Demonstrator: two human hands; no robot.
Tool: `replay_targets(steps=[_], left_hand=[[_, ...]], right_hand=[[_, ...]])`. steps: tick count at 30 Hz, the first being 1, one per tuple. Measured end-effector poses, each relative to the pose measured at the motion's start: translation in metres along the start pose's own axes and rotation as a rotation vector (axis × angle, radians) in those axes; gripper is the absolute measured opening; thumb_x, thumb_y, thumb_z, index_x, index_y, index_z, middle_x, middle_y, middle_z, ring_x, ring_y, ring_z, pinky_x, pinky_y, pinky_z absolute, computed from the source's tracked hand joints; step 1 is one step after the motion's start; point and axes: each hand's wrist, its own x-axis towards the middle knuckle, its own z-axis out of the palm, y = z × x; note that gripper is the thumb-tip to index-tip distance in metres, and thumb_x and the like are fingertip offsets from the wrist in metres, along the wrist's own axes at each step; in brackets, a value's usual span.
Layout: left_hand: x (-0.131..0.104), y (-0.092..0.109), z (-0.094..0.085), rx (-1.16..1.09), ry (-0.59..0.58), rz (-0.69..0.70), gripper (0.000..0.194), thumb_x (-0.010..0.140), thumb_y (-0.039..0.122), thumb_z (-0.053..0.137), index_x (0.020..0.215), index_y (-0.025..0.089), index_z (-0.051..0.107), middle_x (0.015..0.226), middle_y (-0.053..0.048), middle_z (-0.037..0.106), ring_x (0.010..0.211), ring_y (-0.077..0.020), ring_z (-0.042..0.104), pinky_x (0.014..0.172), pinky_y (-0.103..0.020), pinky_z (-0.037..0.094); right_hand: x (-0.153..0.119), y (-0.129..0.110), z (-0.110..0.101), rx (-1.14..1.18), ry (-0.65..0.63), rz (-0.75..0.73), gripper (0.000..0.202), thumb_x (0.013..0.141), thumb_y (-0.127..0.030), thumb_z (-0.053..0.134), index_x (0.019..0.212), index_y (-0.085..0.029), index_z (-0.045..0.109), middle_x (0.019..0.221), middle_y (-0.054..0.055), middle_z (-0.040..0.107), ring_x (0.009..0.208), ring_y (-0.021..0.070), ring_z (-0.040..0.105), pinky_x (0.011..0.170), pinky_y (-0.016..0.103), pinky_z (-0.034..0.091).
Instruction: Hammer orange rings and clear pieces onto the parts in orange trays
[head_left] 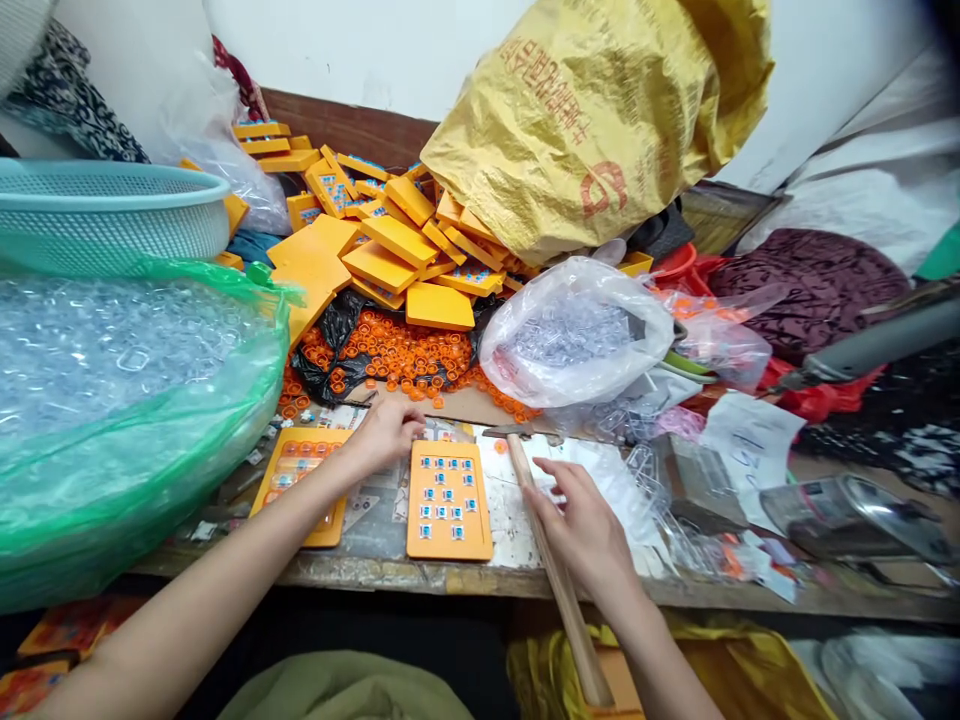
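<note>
An orange panel (450, 545) with rows of small blue-and-white pieces lies flat on the bench. My left hand (384, 432) is beside its upper left corner, fingers curled inward; whatever they may hold is hidden. Under my left forearm lies a second orange panel (322, 535) with orange and clear pieces on it. A hammer (559, 580) rests to the right of the first panel, its wooden handle sticking out past the bench edge. My right hand (589, 520) hovers at the handle with thumb and fingers apart, not wrapped around it.
Loose orange rings (405, 350) and a heap of orange panels (386, 250) lie behind. A green bag (225, 480) of clear pieces bulges at left, below a blue basket (112, 205). A white bag (637, 350) and a metal block (697, 485) sit right.
</note>
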Motion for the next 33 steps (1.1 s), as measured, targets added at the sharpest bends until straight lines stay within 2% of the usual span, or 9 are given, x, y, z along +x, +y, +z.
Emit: replay_targets(steps=[3,9,14,18,24,27,29,31,33], left_hand=[[-0.018,-0.007,0.001,0.018,-0.031,-0.006,0.017,0.081,0.015,0.055,0.082,0.015,0.072,0.082,-0.007,0.07,0.077,-0.0189,0.064,0.071,-0.027,0.05],[-0.038,-0.008,0.003,0.067,-0.011,0.033,0.023,0.084,0.011,0.047,0.086,0.011,0.07,0.088,-0.012,0.065,0.087,-0.0243,0.061,0.079,-0.036,0.049],[-0.049,0.005,0.01,-0.175,0.177,0.134,0.037,0.084,0.015,0.054,0.121,0.016,0.056,0.1,-0.008,0.067,0.094,-0.02,0.061,0.087,-0.035,0.049],[-0.051,0.013,0.022,-0.231,0.193,0.114,0.044,0.081,0.015,0.06,0.125,0.014,0.053,0.093,-0.007,0.068,0.087,-0.0204,0.063,0.083,-0.037,0.052],[-0.049,0.013,0.029,-0.232,0.209,0.066,0.049,0.079,0.014,0.062,0.127,0.015,0.052,0.092,-0.007,0.07,0.084,-0.0206,0.065,0.08,-0.036,0.054],[-0.051,0.013,0.027,-0.225,0.196,0.034,0.052,0.078,0.014,0.062,0.129,0.017,0.051,0.091,-0.006,0.071,0.085,-0.0208,0.066,0.08,-0.036,0.054],[-0.052,0.013,0.023,-0.231,0.173,0.011,0.054,0.078,0.014,0.063,0.13,0.017,0.05,0.09,-0.005,0.072,0.084,-0.0201,0.067,0.08,-0.035,0.054],[-0.047,0.013,0.019,-0.233,0.145,0.0,0.052,0.077,0.017,0.066,0.128,0.016,0.053,0.092,-0.005,0.073,0.082,-0.0189,0.068,0.079,-0.032,0.055],[-0.034,0.013,0.015,-0.209,0.139,0.003,0.042,0.079,0.021,0.064,0.12,0.015,0.059,0.099,-0.007,0.073,0.086,-0.0184,0.068,0.08,-0.03,0.055]], right_hand=[[-0.015,0.016,0.001,-0.054,-0.073,0.107,0.047,0.074,-0.045,0.058,0.114,-0.021,0.063,0.097,0.006,0.063,0.073,0.0218,0.061,0.064,0.034,0.048],[-0.01,0.022,0.015,0.018,-0.074,0.179,0.054,0.072,-0.04,0.054,0.117,-0.011,0.061,0.093,0.01,0.066,0.079,0.0236,0.064,0.076,0.037,0.052],[-0.028,0.007,0.011,0.151,-0.031,-0.012,0.05,0.084,-0.037,0.052,0.13,-0.017,0.051,0.114,0.01,0.064,0.096,0.021,0.065,0.083,0.031,0.053],[-0.044,-0.015,0.005,0.157,-0.161,-0.213,0.047,0.092,-0.025,0.046,0.139,-0.025,0.044,0.112,0.006,0.066,0.095,0.016,0.067,0.081,0.024,0.053],[-0.048,-0.036,0.007,0.159,-0.085,-0.358,0.052,0.093,-0.017,0.044,0.143,-0.03,0.038,0.106,0.004,0.067,0.09,0.013,0.067,0.081,0.02,0.052],[-0.05,-0.033,0.014,0.132,-0.172,-0.27,0.048,0.094,-0.02,0.041,0.141,-0.029,0.043,0.094,0.004,0.069,0.079,0.0139,0.068,0.076,0.023,0.054],[-0.051,-0.028,0.018,0.196,-0.181,-0.16,0.045,0.093,-0.026,0.043,0.138,-0.027,0.048,0.106,0.006,0.069,0.091,0.0172,0.067,0.083,0.028,0.054],[-0.051,-0.023,0.02,0.324,-0.119,-0.02,0.046,0.089,-0.033,0.051,0.134,-0.024,0.052,0.119,0.008,0.065,0.102,0.0206,0.064,0.088,0.031,0.052],[-0.05,-0.02,0.022,0.455,-0.019,0.149,0.054,0.083,-0.04,0.059,0.134,-0.023,0.053,0.112,0.008,0.067,0.089,0.02,0.067,0.077,0.03,0.056]])
